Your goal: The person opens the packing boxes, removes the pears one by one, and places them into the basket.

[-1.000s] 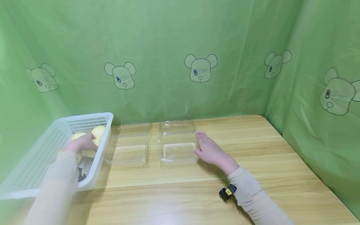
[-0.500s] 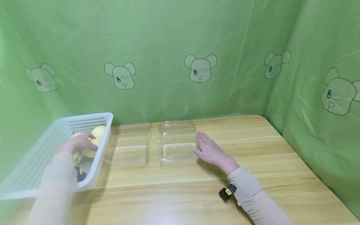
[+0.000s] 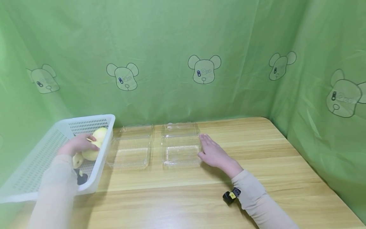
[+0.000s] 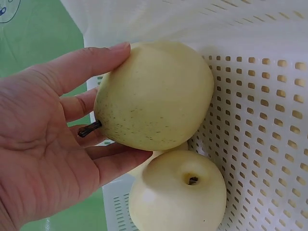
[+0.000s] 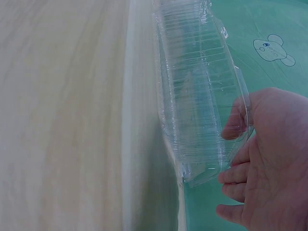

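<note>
Inside a white plastic basket point(image 3: 98, 167) at the left, my left hand point(image 3: 76, 144) holds a pale yellow pear point(image 4: 159, 91), thumb on one side and fingers round the other. The pear's dark stem points toward the palm. Just below it in the left wrist view lies a second pear point(image 4: 175, 197). In the head view another pear point(image 3: 77, 160) sits by the wrist. My right hand point(image 3: 213, 153) lies at the right side of a clear plastic container point(image 3: 181, 156), fingers extended. The right wrist view shows the thumb at the container's edge point(image 5: 243, 113).
A second clear container point(image 3: 131, 152) stands between the basket and the right one, its lid part toward the back. Green cloth point(image 3: 166, 63) with bear drawings hangs around the wooden table point(image 3: 171, 197). A small black device point(image 3: 230, 196) is strapped to my right wrist.
My left hand has shifted slightly left within the basket, uncovering more of the pears near its wrist. The right hand and both containers have stayed still.
</note>
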Motion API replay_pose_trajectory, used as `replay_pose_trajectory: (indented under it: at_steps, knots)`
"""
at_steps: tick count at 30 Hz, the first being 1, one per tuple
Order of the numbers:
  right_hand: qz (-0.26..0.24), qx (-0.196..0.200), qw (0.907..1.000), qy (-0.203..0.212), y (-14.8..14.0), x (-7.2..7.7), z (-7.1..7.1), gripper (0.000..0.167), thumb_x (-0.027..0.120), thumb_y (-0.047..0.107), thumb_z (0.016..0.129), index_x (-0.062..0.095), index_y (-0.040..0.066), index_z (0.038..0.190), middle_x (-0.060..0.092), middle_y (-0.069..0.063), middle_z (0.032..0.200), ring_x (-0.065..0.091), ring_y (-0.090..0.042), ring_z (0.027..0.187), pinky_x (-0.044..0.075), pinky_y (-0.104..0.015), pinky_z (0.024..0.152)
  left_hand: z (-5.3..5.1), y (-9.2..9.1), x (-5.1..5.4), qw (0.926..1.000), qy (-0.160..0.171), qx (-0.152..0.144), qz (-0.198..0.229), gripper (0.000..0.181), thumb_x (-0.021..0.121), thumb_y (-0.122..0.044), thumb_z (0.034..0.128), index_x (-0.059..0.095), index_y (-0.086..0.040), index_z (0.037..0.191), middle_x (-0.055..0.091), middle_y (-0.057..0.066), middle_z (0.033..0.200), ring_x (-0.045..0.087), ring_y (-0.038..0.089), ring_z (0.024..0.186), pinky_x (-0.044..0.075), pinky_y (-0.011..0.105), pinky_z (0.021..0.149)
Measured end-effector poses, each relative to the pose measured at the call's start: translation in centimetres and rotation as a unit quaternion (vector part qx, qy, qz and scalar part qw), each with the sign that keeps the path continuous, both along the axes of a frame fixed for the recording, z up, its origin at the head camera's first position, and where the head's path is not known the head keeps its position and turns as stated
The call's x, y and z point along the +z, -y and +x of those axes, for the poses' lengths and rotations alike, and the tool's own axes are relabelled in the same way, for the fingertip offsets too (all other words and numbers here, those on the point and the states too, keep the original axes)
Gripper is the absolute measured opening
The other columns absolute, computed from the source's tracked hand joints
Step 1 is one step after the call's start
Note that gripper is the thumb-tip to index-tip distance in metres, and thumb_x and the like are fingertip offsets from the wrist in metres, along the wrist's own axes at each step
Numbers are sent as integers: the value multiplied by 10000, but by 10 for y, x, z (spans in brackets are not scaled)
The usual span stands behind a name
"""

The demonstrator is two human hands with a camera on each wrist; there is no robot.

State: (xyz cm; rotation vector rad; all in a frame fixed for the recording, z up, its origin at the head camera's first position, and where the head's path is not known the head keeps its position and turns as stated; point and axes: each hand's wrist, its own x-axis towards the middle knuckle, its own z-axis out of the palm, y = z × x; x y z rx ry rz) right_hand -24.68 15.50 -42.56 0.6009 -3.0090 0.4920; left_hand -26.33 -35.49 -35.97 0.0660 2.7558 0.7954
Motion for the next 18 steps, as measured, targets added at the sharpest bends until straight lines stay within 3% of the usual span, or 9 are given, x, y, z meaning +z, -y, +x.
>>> replay_pose_trajectory:
  at_steps: [10, 18]
  knots:
    - [2, 6, 10000, -17, 0, 0, 0, 735, 472, 269, 952, 155, -95, 1506, 171, -272, 1589, 159, -421, 1485, 169, -506, 1231, 1, 1, 5, 9997, -225, -20, -81, 645, 694, -227, 839, 436, 150, 1294, 491, 411, 1280, 551, 498, 1099, 490, 570, 924]
    - [34, -2, 10000, -12, 0, 0, -1, 738, 474, 280, 956, 150, -88, 1509, 169, -266, 1592, 159, -418, 1486, 168, -503, 1231, 2, 2, 6, 9997, -145, 168, 96, 642, 672, -228, 859, 416, 140, 1319, 489, 398, 1291, 604, 409, 1034, 539, 500, 875]
